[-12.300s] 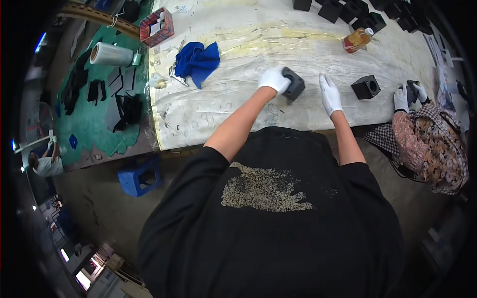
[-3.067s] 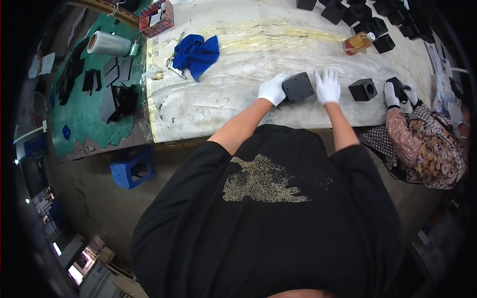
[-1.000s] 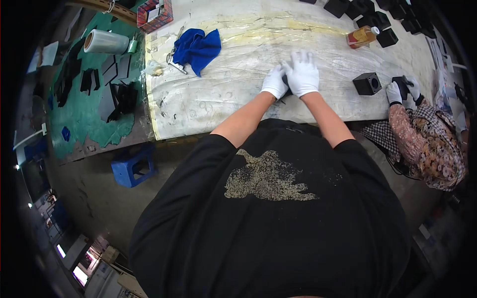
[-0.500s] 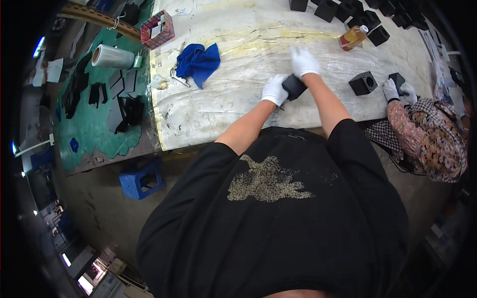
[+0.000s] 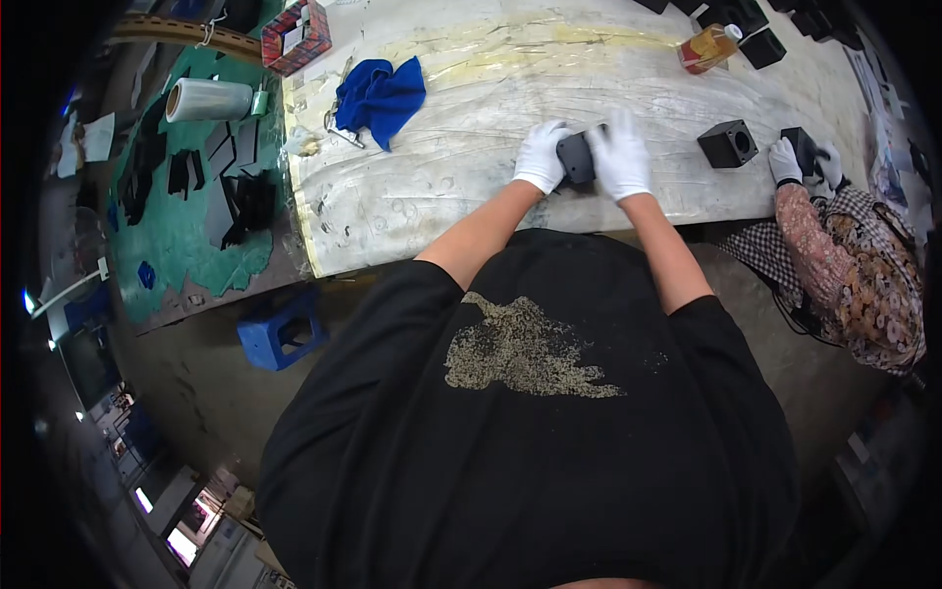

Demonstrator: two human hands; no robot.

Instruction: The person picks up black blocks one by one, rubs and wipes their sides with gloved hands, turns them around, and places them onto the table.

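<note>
A small black box (image 5: 577, 159) with rounded edges rests on the white-covered table in front of me. My left hand (image 5: 541, 157), in a white glove, is closed on its left side. Against or just beside the box's right side is my right hand (image 5: 622, 159), also gloved, its fingers pointing away from me and smeared by motion. Whether those fingers grip the box cannot be made out. To the right stands another black box (image 5: 727, 144) with a round hole in one face.
A co-worker's gloved hands hold a black box (image 5: 800, 147) at the right. Further back are a bottle (image 5: 708, 49) and several black boxes. Leftward lie a blue cloth (image 5: 381, 98), a plaid basket (image 5: 295, 39), a film roll (image 5: 209, 101) and black pieces. A blue stool (image 5: 280, 334) stands below.
My right hand has come down from beyond the box to its right side. The box is now turned more upright in my left hand. The whole view has shifted slightly.
</note>
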